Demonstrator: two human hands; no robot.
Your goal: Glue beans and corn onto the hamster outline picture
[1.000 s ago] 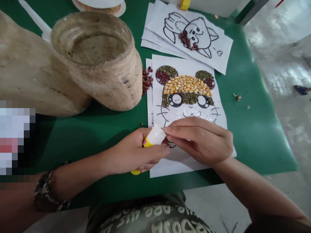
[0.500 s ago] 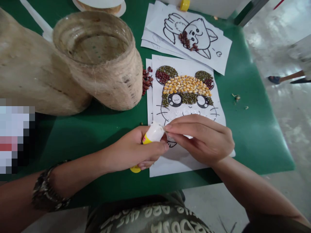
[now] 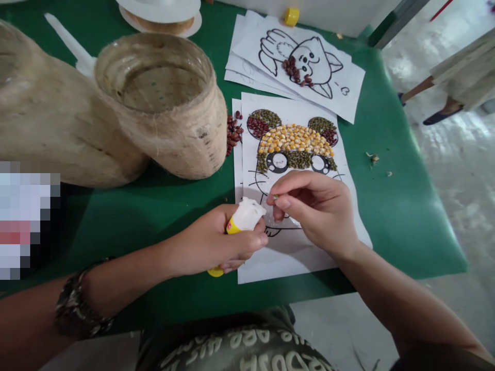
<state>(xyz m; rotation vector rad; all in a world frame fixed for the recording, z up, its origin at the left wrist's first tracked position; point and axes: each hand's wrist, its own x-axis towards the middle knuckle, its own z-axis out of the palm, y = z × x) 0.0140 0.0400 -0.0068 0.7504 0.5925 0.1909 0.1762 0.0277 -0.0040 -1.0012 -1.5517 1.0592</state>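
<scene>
My left hand (image 3: 228, 239) is wrapped round a glue stick (image 3: 247, 214) with a yellow band and a ragged white top, tilted up to the right. Thumb and forefinger of my right hand (image 3: 317, 211) pinch a small green bean (image 3: 275, 197), just right of the glue stick and apart from it. Beneath both hands lies a sheet (image 3: 266, 263) with a drawn animal. Yellow corn kernels (image 3: 296, 138) cover its forehead, and green beans (image 3: 299, 159) fill a band between the eyes. Both ears hold green and dark red beans. My right hand hides the lower face.
On the left stand two twine-wrapped jars (image 3: 201, 139). Loose red beans (image 3: 234, 134) lie by the sheet. Farther back are more drawings (image 3: 350, 111), a yellow cap (image 3: 292, 16) and a white plate (image 3: 162, 10). Scraps (image 3: 373, 158) lie at right; a person's legs (image 3: 450, 105) show beyond.
My right hand has moved away from the glue stick's tip, slightly right and up, and the small green bean now shows in its pinch. My left hand stays nearly still on the glue stick.
</scene>
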